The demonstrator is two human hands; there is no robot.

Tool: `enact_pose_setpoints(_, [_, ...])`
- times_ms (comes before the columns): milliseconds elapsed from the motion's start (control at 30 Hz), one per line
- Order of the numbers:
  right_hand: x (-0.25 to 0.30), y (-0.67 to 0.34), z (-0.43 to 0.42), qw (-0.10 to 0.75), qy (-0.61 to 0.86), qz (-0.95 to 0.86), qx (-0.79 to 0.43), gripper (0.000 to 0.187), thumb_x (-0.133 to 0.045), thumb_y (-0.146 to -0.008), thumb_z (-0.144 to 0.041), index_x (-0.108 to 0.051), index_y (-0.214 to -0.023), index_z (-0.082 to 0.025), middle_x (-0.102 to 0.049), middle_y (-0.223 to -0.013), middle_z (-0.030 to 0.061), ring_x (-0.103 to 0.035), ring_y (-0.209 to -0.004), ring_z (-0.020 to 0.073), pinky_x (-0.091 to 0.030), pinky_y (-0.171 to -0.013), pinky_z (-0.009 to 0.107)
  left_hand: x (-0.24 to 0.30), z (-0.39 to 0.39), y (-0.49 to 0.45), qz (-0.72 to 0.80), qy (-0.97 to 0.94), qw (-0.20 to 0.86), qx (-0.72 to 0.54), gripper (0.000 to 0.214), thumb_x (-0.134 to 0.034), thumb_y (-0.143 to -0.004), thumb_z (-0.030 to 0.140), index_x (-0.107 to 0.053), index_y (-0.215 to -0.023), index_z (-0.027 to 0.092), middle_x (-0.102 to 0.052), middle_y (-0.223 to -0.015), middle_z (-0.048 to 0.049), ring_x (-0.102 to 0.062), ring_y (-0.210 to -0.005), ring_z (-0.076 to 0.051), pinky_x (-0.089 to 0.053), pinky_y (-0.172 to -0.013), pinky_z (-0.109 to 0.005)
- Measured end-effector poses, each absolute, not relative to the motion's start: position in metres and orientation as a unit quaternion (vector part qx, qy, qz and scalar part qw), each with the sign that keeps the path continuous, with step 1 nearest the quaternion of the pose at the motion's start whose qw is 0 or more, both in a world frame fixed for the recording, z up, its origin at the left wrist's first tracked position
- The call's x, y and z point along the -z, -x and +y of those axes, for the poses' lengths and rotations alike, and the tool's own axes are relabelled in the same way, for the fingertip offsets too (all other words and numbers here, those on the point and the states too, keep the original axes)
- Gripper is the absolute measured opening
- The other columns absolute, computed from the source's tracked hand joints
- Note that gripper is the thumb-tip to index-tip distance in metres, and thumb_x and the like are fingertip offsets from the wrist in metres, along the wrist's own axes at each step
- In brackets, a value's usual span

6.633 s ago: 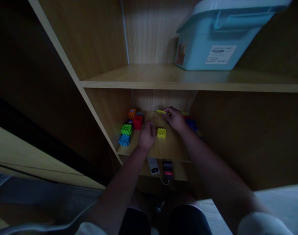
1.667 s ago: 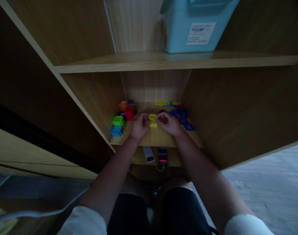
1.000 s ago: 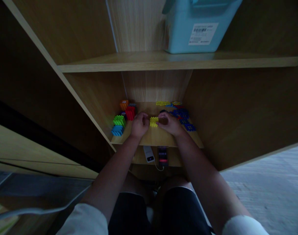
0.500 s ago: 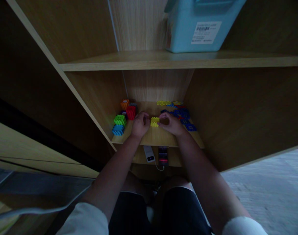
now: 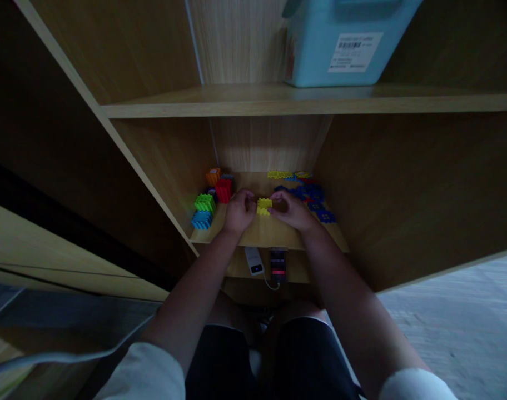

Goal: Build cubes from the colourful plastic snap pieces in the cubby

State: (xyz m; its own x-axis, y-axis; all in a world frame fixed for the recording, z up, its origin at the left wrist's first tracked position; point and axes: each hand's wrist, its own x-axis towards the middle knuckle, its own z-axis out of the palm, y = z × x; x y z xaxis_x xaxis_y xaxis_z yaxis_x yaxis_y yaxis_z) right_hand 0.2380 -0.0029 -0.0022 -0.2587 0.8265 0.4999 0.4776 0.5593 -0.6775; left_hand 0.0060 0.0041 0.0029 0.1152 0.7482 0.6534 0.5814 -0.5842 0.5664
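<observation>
A small yellow block cube (image 5: 263, 206) made of toothed plastic pieces rests on the lower wooden shelf (image 5: 274, 236). My left hand (image 5: 238, 210) pinches its left side with curled fingers. My right hand (image 5: 291, 211) grips its right side the same way. To the left stand finished cubes: blue (image 5: 201, 220), green (image 5: 204, 203), red (image 5: 223, 190) and orange (image 5: 213, 176). Loose flat pieces, yellow (image 5: 279, 174) and dark blue (image 5: 313, 194), lie at the back and right of the shelf.
A light blue storage box (image 5: 341, 41) with a white label sits on the upper shelf (image 5: 278, 103). A white power bank (image 5: 253, 260) and a phone (image 5: 277, 263) lie below the shelf edge, joined by a cable. Wooden side walls enclose the compartment.
Over 6.6 s both hands came together around the yellow cube. In the last second they have stayed on it, with only small finger shifts; the view tilted slightly.
</observation>
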Motion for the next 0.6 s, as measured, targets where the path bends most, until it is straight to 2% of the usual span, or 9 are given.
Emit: enact_pose_setpoints(600, [0.0042,-0.2361,-0.0012,0.441,0.418,-0.767,-0.205,0.036,-0.075,-0.088,-0.05,-0.063,-0.115,-0.028,-0.074,-0.115,0.0066,-0.069,-0.108,0.0265,-0.056,-0.101,0.046,-0.004,0.0031,-0.0063,0.452,-0.742,0.092,-0.486,0.025,-0.062,-0.086,0.007,-0.063,-0.105,0.023,-0.073,-0.101,-0.0063,-0.07,-0.099,-0.025,-0.058,-0.093,-0.039])
